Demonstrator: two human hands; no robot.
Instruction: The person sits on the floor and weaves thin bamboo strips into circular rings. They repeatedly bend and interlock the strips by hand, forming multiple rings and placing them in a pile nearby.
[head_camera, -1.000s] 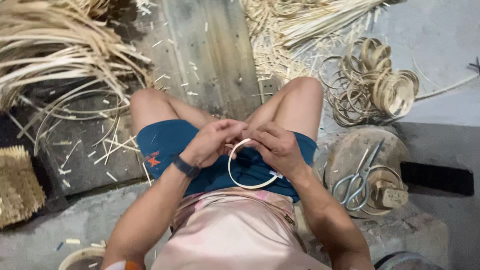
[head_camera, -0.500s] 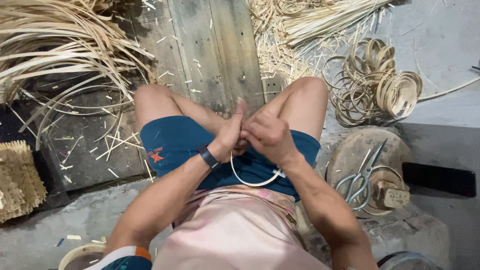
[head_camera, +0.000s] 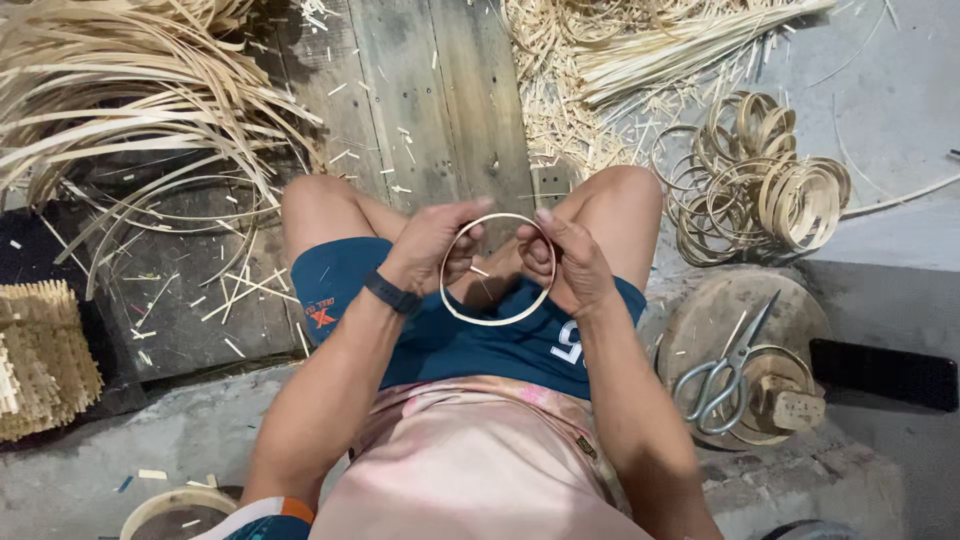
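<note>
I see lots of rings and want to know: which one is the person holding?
The thin pale ring above the lap, held between the left hand and right hand. The other rings lie piled on the floor, untouched.

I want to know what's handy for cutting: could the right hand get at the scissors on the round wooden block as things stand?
Probably yes. The scissors lie uncovered on the round wooden block beside the right knee, with nothing between them and the right hand. But that hand and the left hand grip the bamboo ring, so it must let go first.

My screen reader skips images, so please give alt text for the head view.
Seated person's left hand and right hand hold a thin bamboo ring over their lap. Scissors lie on a round wooden block at right, beyond it a pile of finished rings.
</note>
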